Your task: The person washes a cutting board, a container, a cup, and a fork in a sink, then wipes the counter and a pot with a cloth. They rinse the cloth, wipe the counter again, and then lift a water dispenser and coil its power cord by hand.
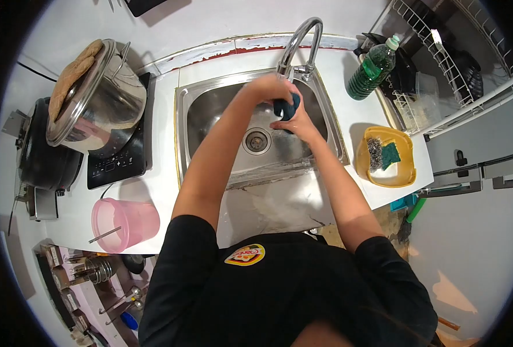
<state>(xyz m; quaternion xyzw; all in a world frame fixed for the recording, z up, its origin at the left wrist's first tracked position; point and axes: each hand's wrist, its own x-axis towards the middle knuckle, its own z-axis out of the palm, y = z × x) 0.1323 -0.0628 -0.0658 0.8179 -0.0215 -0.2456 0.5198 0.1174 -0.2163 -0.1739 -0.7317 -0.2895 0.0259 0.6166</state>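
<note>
Over the steel sink point(210, 110), both my hands meet under the curved tap point(300, 40). My left hand point(268, 88) reaches in from above and grips the top of a dark blue object point(286, 107). Just below it, my right hand point(295, 124) holds the same dark blue object from underneath. What the object is cannot be made out; it is mostly hidden by my fingers. The round drain point(257, 140) lies below the hands.
A green bottle point(372, 68) stands right of the tap. A yellow tray point(404, 173) holds a steel scourer point(375, 151) and green sponge point(390, 153). A dish rack point(441, 52) is at far right. Left: lidded steel pot point(103, 98) on an induction hob point(120, 162), pink tub point(126, 222).
</note>
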